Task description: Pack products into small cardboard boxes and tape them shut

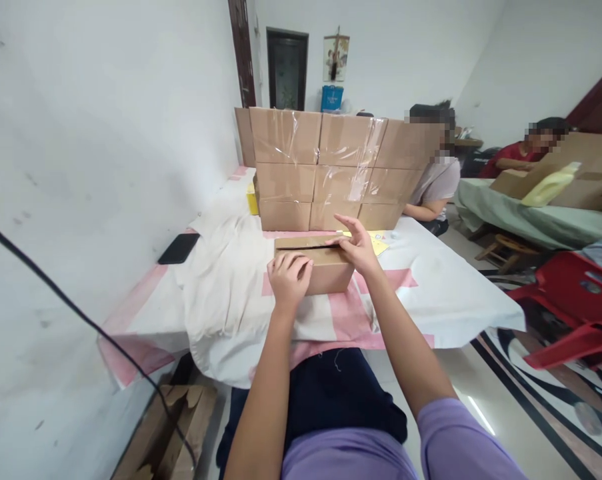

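Apparently, closing the flaps [325, 256] is the step in hand: the box [328, 278] sits on the cloth-covered worktop [445, 287], a dark slit [298, 249] running along its top. At the box's near left corner is the left hand [288, 276], fingers bent over the top; whether they grip, I cannot tell. At the box's right end is the right hand [360, 249], its fingers apart, some touching the top. The next move would call for even pressure from both, so the flaps meet flush. Behind the box stands a taped stack [313, 185]; a yellow sheet [380, 247] lies just past its right end, a phone [179, 249] off to its left.
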The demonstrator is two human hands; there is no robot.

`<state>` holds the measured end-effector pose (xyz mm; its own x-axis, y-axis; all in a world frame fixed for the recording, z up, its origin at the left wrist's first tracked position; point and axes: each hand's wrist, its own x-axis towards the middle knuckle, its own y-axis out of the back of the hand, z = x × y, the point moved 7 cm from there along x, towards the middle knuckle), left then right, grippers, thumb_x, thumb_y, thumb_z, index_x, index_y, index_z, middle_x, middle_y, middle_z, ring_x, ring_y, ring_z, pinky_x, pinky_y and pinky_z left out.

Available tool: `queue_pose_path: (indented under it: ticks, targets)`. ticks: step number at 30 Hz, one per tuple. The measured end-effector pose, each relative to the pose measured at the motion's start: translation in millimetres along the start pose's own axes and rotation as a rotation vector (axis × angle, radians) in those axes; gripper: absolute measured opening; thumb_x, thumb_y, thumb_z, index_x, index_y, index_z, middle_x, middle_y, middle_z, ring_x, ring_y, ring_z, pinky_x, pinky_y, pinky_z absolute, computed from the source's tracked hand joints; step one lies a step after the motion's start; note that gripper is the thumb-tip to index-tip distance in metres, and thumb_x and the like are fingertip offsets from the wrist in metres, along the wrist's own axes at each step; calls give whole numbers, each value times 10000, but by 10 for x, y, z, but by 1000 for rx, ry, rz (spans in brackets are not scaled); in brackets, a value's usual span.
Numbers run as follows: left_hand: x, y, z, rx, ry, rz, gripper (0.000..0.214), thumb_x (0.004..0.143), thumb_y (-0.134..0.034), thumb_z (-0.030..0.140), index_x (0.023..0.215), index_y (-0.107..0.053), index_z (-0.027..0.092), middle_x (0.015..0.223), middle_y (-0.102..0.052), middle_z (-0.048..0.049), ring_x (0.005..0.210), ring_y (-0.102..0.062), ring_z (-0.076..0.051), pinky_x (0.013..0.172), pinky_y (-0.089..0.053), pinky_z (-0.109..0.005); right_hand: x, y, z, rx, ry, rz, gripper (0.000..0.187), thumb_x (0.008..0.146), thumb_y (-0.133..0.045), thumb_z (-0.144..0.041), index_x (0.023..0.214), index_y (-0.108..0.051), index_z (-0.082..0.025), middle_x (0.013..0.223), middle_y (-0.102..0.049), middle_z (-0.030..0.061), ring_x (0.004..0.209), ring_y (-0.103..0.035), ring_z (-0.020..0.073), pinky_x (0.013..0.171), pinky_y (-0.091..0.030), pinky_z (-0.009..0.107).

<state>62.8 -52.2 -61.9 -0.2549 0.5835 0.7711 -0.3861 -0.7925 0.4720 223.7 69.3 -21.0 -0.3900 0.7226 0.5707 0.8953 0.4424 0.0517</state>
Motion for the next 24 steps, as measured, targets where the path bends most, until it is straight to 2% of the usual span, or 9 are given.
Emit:
queue_pose_path:
  ticks: [3, 6, 9, 12, 16, 21, 24]
  targets:
    - [-17, -17, -6, 0, 2, 16, 202, 993, -602, 356, 876, -742, 269, 1068, -793, -29, 1057, -680, -223, 984, -394, -418, 9, 10, 3, -7, -2, 21, 468, 813, -681, -261, 1260, -554, -320, 1578, -493, 73, 870, -791, 210, 805, -636, 361]
    - [12, -2, 21, 14, 14, -6, 243, 1016, -549, 364, 924, -756, 278, 1188, -777, -39, 1162, -662, -238, 1052, -384, -434, 14, 33, 13, -23, -8, 39, 461, 808, -680, -272, 1250, -554, -309, 1556, -516, 85, 806, -786, 193, 790, -632, 361]
    - [63, 29, 75, 42, 19, -76, 287, 1035, -492, 343, 1201, -722, 293, 1334, -726, -54, 1347, -576, -259, 1190, -289, -490, 11, 48, 25, -29, -12, 48, 463, 798, -678, -269, 1243, -553, -299, 1542, -530, 99, 747, -778, 177, 746, -633, 352]
    - [113, 48, 129, 83, 46, -167, 398, 1020, -512, 357, 1396, -612, 272, 1318, -732, -101, 1368, -566, -306, 1258, -129, -617, 3, 52, 41, -22, -9, 58, 441, 791, -668, -260, 1217, -559, -292, 1511, -558, 103, 652, -753, 151, 665, -628, 333]
    - [168, 24, 189, 140, 107, -242, 435, 999, -529, 406, 1379, -626, 219, 1313, -719, -170, 1325, -594, -362, 1247, -73, -700, 5, 47, 77, -34, -2, 63, 395, 808, -657, -277, 1190, -558, -295, 1485, -574, 83, 584, -708, 108, 619, -615, 313]
    - [236, -38, 223, 157, 141, -286, 395, 999, -514, 398, 1313, -664, 211, 1287, -726, -166, 1320, -594, -371, 1249, -50, -705, 14, 1, 74, -71, -25, 31, 415, 789, -625, -268, 1197, -551, -285, 1498, -560, 77, 595, -694, 98, 539, -573, 269]
    - [251, -45, 230, 144, 139, -309, 401, 995, -519, 390, 1300, -670, 178, 1278, -730, -174, 1347, -570, -397, 1251, -105, -691, -11, -76, 14, -140, -47, -17, 485, 769, -586, -208, 1248, -551, -274, 1433, -614, 82, 616, -701, 116, 502, -534, 255]
